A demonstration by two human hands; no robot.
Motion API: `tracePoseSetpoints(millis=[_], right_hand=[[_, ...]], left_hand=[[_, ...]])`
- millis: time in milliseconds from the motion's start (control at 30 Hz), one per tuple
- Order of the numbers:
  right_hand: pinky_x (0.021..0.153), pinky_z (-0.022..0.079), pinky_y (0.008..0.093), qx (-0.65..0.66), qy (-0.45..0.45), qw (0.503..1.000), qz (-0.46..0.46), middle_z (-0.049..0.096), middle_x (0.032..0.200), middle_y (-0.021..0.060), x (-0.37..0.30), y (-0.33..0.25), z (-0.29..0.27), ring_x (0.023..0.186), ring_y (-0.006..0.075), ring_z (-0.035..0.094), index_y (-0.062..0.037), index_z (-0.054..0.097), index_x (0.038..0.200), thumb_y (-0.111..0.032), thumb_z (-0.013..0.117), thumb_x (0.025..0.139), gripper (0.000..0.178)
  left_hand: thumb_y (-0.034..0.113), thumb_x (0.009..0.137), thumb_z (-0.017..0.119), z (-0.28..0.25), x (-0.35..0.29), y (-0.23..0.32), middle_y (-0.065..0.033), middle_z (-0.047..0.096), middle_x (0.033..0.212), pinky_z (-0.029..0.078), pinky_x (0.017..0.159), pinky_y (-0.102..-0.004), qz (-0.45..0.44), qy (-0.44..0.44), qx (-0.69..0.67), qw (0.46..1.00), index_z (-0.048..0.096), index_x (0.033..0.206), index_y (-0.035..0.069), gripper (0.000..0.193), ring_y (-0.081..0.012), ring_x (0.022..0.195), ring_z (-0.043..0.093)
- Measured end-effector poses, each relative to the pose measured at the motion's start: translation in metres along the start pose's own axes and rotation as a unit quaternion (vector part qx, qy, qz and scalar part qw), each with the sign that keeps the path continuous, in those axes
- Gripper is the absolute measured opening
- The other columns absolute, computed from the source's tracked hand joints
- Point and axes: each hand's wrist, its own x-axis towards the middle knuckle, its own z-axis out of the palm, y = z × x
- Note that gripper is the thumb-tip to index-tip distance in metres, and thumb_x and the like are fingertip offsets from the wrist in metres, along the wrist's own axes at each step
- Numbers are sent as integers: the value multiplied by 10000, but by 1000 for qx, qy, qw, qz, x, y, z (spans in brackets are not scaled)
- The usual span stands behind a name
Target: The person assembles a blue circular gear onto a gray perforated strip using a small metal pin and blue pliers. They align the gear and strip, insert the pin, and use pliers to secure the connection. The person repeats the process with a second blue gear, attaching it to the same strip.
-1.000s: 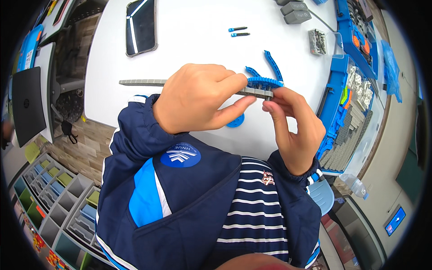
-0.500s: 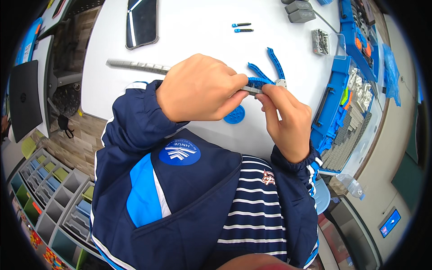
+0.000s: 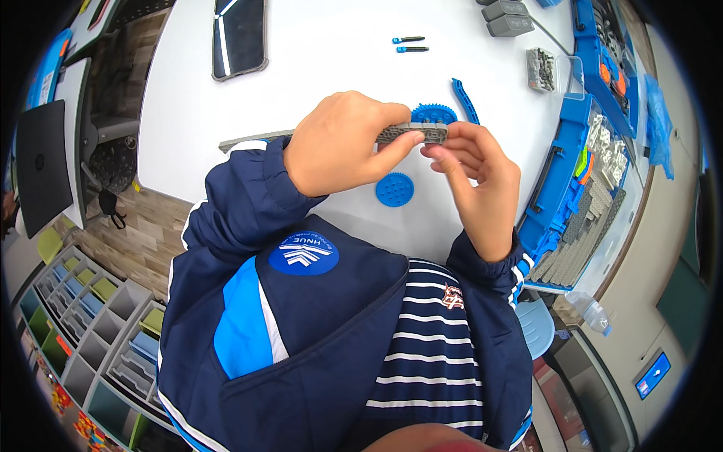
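Note:
My left hand (image 3: 339,139) is closed around a long grey building-kit beam (image 3: 433,133), thumb in front and index finger on top. The beam runs out past the far side of my left wrist. A toothed blue gear (image 3: 434,114) stands against the back of the beam near its right end. My right hand (image 3: 478,166) has its fingers curled at that end, thumb tip just below it, in contact with the beam. Below the beam, a second blue gear (image 3: 395,190) lies flat on the white table (image 3: 331,45).
Beyond my hands lies a curved blue handle-like piece (image 3: 465,102). Two small blue-and-black parts (image 3: 411,49) lie farther off, and a phone (image 3: 239,38) at far left. On the right stand a small clear box of pins (image 3: 541,69) and a blue bin of parts (image 3: 576,203).
The beam has tilted, so its long side faces me and the gear shows above it. Its left end has swung nearer my sleeve. My right fingers have shifted to the beam's end.

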Motion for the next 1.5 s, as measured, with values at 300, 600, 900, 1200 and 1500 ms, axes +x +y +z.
tracePoseSetpoints(millis=[300,600,900,1200,1500], right_hand=[[782,580,285,138,-14,990,23,714,968,157,2,-4,-8,895,227,726,49,585,1026,27,645,911,131],[751,601,301,155,63,986,1,700,977,152,4,-10,-2,922,208,710,59,611,1044,37,638,910,139],[754,594,296,159,88,982,-56,698,967,149,2,-15,9,868,193,702,67,606,1096,39,640,904,197],[791,517,327,-161,154,973,-65,658,1028,144,25,25,-15,924,225,643,-15,611,1198,-109,766,825,415],[613,483,333,-195,63,978,23,601,912,121,28,56,-6,707,205,613,-8,569,973,-169,716,881,236]], left_hand=[[176,847,721,7,0,11,-109,561,533,380,426,-298,27,66,-37,997,674,765,18,184,-196,414,518],[114,869,696,13,2,13,-90,600,608,389,430,-279,43,101,-30,993,682,841,18,101,-167,459,546],[188,844,701,9,-3,28,-93,624,596,470,472,-294,-31,121,-77,989,665,774,27,179,-198,486,611],[180,982,598,13,2,7,-133,720,807,468,567,-214,-170,121,-373,904,696,971,-54,254,-97,619,608],[227,1018,537,13,3,-6,-143,722,934,463,598,-195,-147,85,-432,886,662,1115,-57,325,-71,654,575]])
